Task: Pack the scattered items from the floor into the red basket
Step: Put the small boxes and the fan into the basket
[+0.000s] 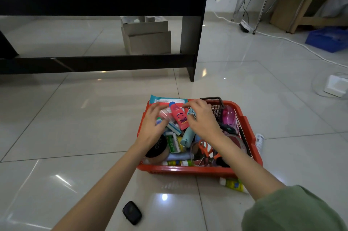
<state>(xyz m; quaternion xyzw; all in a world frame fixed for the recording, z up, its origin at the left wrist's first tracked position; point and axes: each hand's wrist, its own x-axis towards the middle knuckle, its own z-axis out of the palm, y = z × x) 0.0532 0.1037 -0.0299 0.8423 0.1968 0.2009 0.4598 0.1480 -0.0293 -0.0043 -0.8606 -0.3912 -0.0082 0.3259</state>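
Both hands are over the far half of the red slotted plastic basket (199, 170), which sits on the glossy pale tiled floor (75, 117) and is already heaped with small goods. The left hand (153, 127) spreads its fingers loosely above a small clear bottle; it looks released, though motion blur makes it hard to be sure it pinches nothing. The right hand (202, 119) has its grip curled lightly around a pale teal ribbed object (192, 113), seemingly settling it into the pile.

Between the two hands lies a pink squeeze tube with a blue cap (178, 115), its long axis running from far-left to near-right, cap pointing away; its printed label cannot be made out. Nearer in the basket, a green and white box reads "Oil", a round black lid (157, 146) carries pale lettering too slanted to read, and orange-handled scissors (205, 148) lie toward the right.

Three things remain on the floor: a yellow-labelled bottle with a white cap (232, 183) just beside the basket's near-right corner, under the right forearm; a small clear bottle (260, 141) touching the right wall; and a flat black rounded case (132, 212) well nearer, close to the left forearm. The right hand is likely better placed for the two bottles, the left for the case.
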